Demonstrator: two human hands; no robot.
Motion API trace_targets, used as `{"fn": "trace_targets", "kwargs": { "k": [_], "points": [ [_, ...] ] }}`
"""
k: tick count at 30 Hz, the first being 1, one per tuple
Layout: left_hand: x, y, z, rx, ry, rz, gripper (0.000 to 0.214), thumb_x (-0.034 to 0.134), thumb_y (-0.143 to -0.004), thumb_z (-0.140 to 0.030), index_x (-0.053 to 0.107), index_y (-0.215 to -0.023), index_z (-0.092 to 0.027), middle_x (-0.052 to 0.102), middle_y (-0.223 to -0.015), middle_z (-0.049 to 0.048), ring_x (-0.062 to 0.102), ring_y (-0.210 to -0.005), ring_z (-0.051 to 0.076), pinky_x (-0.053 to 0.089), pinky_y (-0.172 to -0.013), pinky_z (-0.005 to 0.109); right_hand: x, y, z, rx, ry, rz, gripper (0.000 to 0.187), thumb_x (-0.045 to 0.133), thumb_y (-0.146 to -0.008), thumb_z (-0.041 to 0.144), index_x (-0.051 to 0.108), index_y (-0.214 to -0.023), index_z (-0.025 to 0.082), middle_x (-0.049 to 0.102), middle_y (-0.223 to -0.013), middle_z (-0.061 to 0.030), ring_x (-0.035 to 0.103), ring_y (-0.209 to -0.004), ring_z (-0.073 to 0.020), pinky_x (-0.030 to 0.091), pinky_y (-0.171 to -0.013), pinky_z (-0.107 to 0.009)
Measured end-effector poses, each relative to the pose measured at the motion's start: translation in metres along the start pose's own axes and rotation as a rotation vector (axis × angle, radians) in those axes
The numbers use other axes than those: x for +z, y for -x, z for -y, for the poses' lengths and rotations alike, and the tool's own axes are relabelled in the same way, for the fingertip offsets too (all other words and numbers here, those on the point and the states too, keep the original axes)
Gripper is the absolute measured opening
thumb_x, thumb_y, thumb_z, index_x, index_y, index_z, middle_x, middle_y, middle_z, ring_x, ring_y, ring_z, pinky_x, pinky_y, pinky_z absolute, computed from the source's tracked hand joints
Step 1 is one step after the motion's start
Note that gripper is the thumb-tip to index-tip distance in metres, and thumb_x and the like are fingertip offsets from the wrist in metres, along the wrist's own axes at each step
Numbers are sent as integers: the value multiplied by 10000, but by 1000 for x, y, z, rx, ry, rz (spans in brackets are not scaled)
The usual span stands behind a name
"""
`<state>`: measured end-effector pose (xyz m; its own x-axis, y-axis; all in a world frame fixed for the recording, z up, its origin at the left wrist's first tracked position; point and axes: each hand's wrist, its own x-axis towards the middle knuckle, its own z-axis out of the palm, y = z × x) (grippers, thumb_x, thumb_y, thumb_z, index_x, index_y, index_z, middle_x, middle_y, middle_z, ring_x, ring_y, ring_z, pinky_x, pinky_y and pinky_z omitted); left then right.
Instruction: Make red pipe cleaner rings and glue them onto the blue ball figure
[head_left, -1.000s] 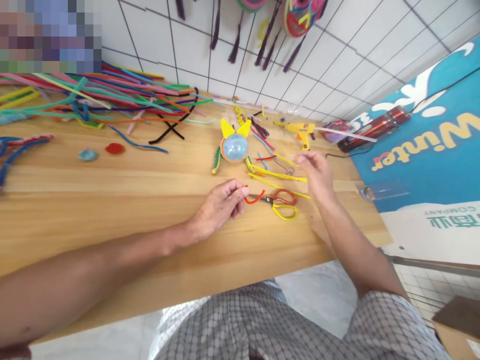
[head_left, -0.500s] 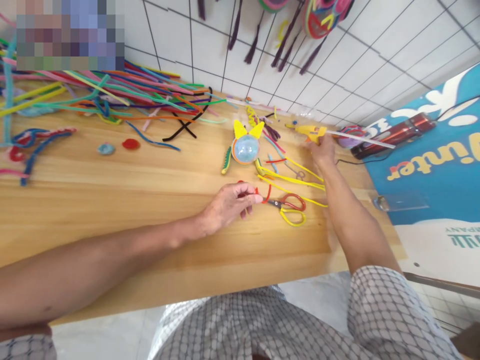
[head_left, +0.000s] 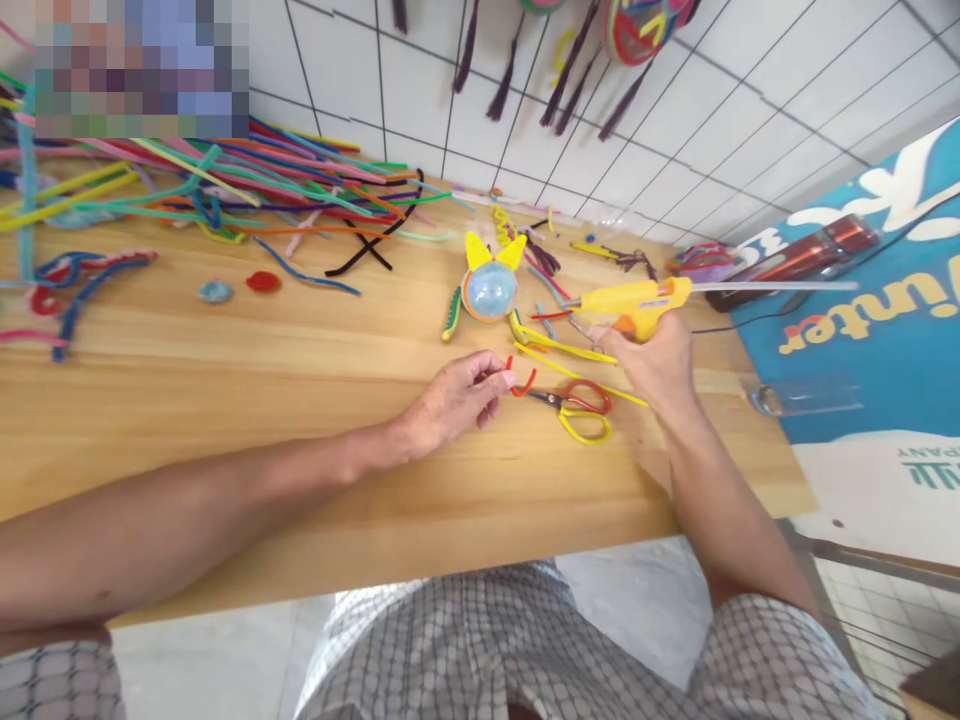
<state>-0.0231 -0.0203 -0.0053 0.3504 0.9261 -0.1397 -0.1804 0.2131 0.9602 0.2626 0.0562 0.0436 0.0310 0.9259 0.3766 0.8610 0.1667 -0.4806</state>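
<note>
Between thumb and fingers, my left hand (head_left: 469,398) pinches a short bent red pipe cleaner (head_left: 525,388) just above the tabletop. My right hand (head_left: 656,355) is wrapped round the grip of a yellow hot glue gun (head_left: 634,303); its nozzle points left and a long clear glue stick (head_left: 776,287) juts from its back. Scissors (head_left: 576,408) with one red and one yellow handle lie between my hands. Behind them sits a clear domed figure (head_left: 491,290) with yellow ears and green-and-yellow limbs. Yellow pipe cleaners (head_left: 570,350) lie beside it, reaching toward my right hand.
Many coloured pipe cleaners (head_left: 300,180) are heaped at the back left. A red disc (head_left: 264,282) and a light blue disc (head_left: 216,291) lie left of the figure. A dark red cylinder (head_left: 802,262) rests at the right, near a cord. Tassels (head_left: 506,85) hang before the tiled wall.
My right hand has lifted the glue gun and brought it nearer, toward the figure and scissors. My left hand has stayed nearly in place with the red pipe cleaner.
</note>
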Motion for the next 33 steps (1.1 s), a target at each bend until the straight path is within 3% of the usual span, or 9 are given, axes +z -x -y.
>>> {"fn": "trace_targets", "kwargs": {
  "k": [3, 6, 16, 22, 33],
  "points": [
    [0, -1, 0, -32, 39, 19, 335, 766, -971, -443, 545, -867, -213, 639, -610, -45, 600, -505, 101, 486, -475, 189, 9, 16, 26, 80, -6, 56, 330, 819, -756, 514, 630, -866, 267, 762, -826, -66, 723, -777, -306, 609, -761, -463],
    [0, -1, 0, -35, 42, 19, 307, 757, -986, -419, 556, -893, -207, 642, -599, -43, 617, -498, 107, 498, -474, 192, 13, 21, 37, 44, -16, 120, 245, 763, -753, 438, 607, -837, 268, 746, -791, -49, 702, -754, -284, 598, -772, -440],
    [4, 2, -3, 4, -21, -15, 210, 706, -997, -332, 584, -885, -203, 600, -580, -59, 546, -466, 83, 465, -438, 175, 14, 23, 20, -70, 16, 158, 198, 700, -758, 335, 517, -694, 296, 638, -627, -9, 556, -593, -222, 485, -613, -372],
    [5, 5, -6, 12, -125, -28, 191, 680, -994, -319, 607, -869, -195, 576, -588, -60, 528, -472, 76, 438, -435, 167, 14, 25, 18, -65, 27, 178, 181, 676, -778, 372, 531, -712, 287, 648, -669, -23, 584, -623, -229, 452, -614, -367],
    [5, 5, -4, 31, -90, -28, 234, 704, -972, -383, 586, -874, -206, 573, -578, -62, 514, -468, 79, 450, -431, 173, 10, 25, 16, -99, 32, 219, 210, 659, -765, 327, 474, -675, 285, 582, -636, -11, 563, -626, -221, 428, -621, -366]
  ]
}}
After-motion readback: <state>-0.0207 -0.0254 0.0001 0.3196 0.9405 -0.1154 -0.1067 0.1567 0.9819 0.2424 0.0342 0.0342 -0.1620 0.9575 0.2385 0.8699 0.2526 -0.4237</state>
